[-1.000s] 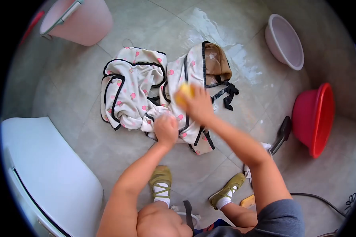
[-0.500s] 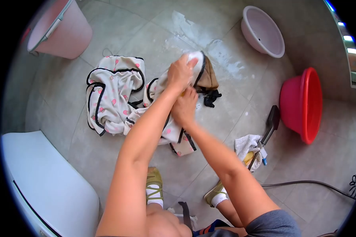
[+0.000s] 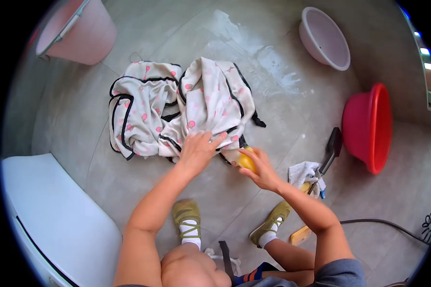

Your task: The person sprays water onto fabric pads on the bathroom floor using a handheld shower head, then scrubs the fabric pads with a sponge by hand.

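On the grey floor [image 3: 134, 191] lies the printed fabric [image 3: 214, 98], your left hand [image 3: 196, 152] upon it, grip unclear, your right hand [image 3: 264, 173] closed round the yellow block [image 3: 246, 162], which could slip if held loosely.

Two hands [image 3: 201, 152] [image 3: 264, 171], two shoes [image 3: 186, 209] [image 3: 281, 210], one bucket [image 3: 88, 38], at least two basins [image 3: 324, 38] [image 3: 357, 126], one patterned cloth heap [image 3: 215, 95] and one held yellow object [image 3: 246, 161] are shown.

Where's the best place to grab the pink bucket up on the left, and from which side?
Probably the white grip on the handle, reaching in from the side where the printed fabric lies: the handle looks folded along that edge of the bucket's rim.
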`<state>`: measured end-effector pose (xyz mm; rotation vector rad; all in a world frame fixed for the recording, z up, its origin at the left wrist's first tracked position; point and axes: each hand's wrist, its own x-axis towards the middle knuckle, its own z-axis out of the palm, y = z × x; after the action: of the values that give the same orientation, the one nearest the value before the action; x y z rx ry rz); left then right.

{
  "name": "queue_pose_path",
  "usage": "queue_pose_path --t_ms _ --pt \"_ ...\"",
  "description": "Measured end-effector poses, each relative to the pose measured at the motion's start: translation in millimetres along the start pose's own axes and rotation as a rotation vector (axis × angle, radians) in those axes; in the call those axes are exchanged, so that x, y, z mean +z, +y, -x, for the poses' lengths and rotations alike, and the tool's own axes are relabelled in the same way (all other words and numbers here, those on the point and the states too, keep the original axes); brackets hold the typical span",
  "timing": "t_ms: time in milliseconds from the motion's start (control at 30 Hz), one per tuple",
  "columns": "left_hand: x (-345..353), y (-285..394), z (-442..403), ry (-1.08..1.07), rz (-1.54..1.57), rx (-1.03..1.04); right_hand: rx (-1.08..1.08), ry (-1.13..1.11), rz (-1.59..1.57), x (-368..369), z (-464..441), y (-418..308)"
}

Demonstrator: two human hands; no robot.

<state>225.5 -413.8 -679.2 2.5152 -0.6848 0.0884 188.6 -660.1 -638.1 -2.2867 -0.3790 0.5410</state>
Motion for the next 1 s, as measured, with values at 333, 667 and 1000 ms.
queue_pose_path --t_ms 333,667,1000 --pt "48 -8 58 0.306 0.126 -0.072 -0.428 0.387 0.477 67 -114 -29" --pt "62 -18 58 0.111 0.02 -0.006 -0.183 0.492 0.297 35 -216 5" --pt "52 -19 42 0.115 0.002 0.048 -0.261 0.385 0.393 55 -146 -18"
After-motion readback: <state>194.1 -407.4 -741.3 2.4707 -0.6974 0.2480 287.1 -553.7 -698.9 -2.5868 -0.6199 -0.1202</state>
